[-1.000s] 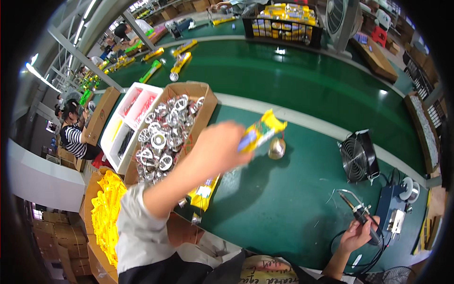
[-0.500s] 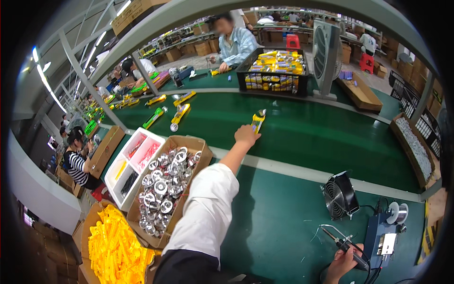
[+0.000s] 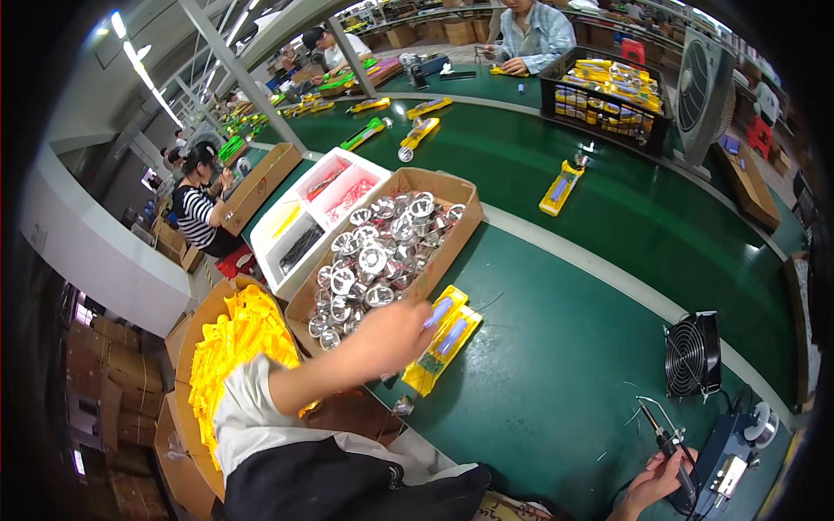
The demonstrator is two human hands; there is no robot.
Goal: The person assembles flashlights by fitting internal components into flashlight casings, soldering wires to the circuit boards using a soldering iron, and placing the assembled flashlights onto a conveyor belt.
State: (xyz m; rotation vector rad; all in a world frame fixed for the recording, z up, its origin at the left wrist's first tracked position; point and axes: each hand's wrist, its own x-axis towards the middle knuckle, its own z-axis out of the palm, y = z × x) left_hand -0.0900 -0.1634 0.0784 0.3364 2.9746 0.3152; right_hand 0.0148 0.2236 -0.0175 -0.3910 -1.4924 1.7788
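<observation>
My left hand [image 3: 391,337], blurred, reaches over the near edge of the green worktable. It is against two yellow flashlight casings [image 3: 453,334] that lie side by side with purple battery cells and a small green circuit board in them. Its fingertips are hidden, so I cannot tell whether it grips a casing. A small silvery part [image 3: 403,405] sits at the table edge below them. At the lower right my right hand [image 3: 656,479] holds a soldering iron [image 3: 677,453] by its handle, tip pointing up and left.
A carton of silvery reflector cups [image 3: 373,258], a white foam tray [image 3: 271,253] of wires and a carton of yellow casings [image 3: 248,339] stand left. A black fan [image 3: 692,354] and soldering station [image 3: 725,473] stand right. Beyond, a green conveyor carries a yellow flashlight [image 3: 563,188].
My left hand has let go of the yellow flashlight on the conveyor and drawn back to the casings at the near table edge. The view has shifted. My right hand still holds the soldering iron.
</observation>
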